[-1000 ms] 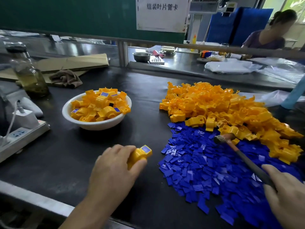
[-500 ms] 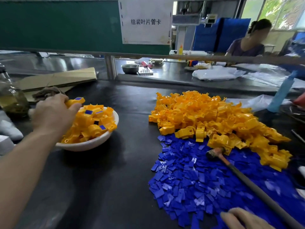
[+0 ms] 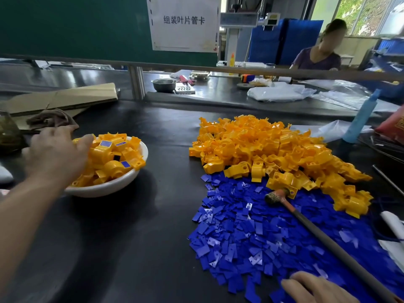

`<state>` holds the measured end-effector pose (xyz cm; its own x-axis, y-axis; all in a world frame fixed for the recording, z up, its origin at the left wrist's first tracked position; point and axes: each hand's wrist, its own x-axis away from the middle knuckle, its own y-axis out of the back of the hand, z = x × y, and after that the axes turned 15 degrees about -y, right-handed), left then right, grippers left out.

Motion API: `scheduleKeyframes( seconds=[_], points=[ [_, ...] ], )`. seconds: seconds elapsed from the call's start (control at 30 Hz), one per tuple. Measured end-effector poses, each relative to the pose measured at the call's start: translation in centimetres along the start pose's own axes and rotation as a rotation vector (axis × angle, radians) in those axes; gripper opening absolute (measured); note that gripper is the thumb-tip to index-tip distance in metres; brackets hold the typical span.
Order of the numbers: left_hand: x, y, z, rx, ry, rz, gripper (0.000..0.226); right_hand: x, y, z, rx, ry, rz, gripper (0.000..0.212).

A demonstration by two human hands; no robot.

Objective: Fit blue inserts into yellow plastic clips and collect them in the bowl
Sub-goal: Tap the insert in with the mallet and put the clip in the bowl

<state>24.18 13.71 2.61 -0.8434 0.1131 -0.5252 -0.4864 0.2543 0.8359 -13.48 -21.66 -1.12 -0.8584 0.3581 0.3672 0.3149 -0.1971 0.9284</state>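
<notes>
— White bowl (image 3: 113, 186) at the bench's left, heaped with fitted clips (image 3: 113, 156); the left hand (image 3: 54, 154) lies spread over them, holding nothing visible.

— So a drop-off. Next?

— Likely a bare clip from the yellow pile (image 3: 273, 149) and a blue insert (image 3: 251, 232). The right hand (image 3: 314, 287), loosely curled, rests beside the hammer (image 3: 306, 219).

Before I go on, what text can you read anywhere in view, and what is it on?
"组装叶片管卡": white paper sign on the green board.
Small marks low on that sign: too small to read.
Red packet at right edge: gold pattern, unreadable.
</notes>
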Motion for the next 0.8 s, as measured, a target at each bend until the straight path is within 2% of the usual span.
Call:
scheduleKeyframes(
  seconds=[0.03,0.1,0.13,0.17,0.2,0.23,0.27,0.33,0.4,0.43,0.5,0.53,0.6,0.67,0.8],
  points=[
    [1.2,0.8,-0.9,-0.007,-0.053,-0.028,0.064,-0.3,0.3,-0.2,0.022,0.020,-0.111,0.031],
    [4.3,2.7,-3.6,0.012,-0.195,-0.081,0.057,-0.6,0.8,2.4,-0.005,-0.017,-0.152,0.031],
    [6.2,3.7,-5.0,0.064,-0.279,-0.093,0.053,-0.5,0.4,2.6,-0.052,0.013,-0.285,0.032],
    [8.5,4.7,-6.4,0.145,-0.367,-0.076,0.048,0.2,0.1,2.3,-0.108,0.041,-0.328,0.043],
    [10.8,5.6,-7.7,0.242,-0.452,-0.031,0.044,0.5,-0.3,2.0,-0.117,0.008,-0.283,0.059],
    [13.2,6.3,-9.0,0.340,-0.516,0.041,0.040,0.6,-1.0,1.9,-0.110,0.037,-0.391,0.065],
    [15.4,6.8,-9.9,0.428,-0.547,0.130,0.037,0.7,-1.1,2.3,-0.178,0.030,-0.466,0.058],
    [19.0,7.2,-11.2,0.560,-0.530,0.322,0.038,1.0,-1.3,2.3,-0.123,0.070,-0.518,0.018],
    [21.7,6.8,-12.0,0.626,-0.492,0.429,0.039,1.1,-1.6,2.3,-0.142,0.079,-0.561,0.028],
    [22.7,6.6,-12.2,0.638,-0.482,0.447,0.039,1.1,-1.5,2.8,-0.153,0.088,-0.615,0.020],
    [24.0,6.4,-12.7,0.646,-0.464,0.462,0.039,1.3,-1.4,3.6,-0.113,0.051,-0.685,0.055],
    [24.4,6.3,-12.9,0.633,-0.455,0.469,0.039,1.4,-1.5,3.8,-0.144,0.048,-0.707,0.054],
    [24.7,6.2,-13.3,0.582,-0.432,0.466,0.039,2.0,-1.3,4.6,-0.188,0.045,-0.733,0.017],
    [24.8,6.2,-13.7,0.524,-0.429,0.449,0.039,2.1,-2.2,4.8,-0.228,0.034,-0.606,0.044],
    [25.0,6.2,-15.1,0.370,-0.499,0.449,0.039,2.3,-3.0,4.5,-0.247,0.028,-0.632,0.047]
  ],
)
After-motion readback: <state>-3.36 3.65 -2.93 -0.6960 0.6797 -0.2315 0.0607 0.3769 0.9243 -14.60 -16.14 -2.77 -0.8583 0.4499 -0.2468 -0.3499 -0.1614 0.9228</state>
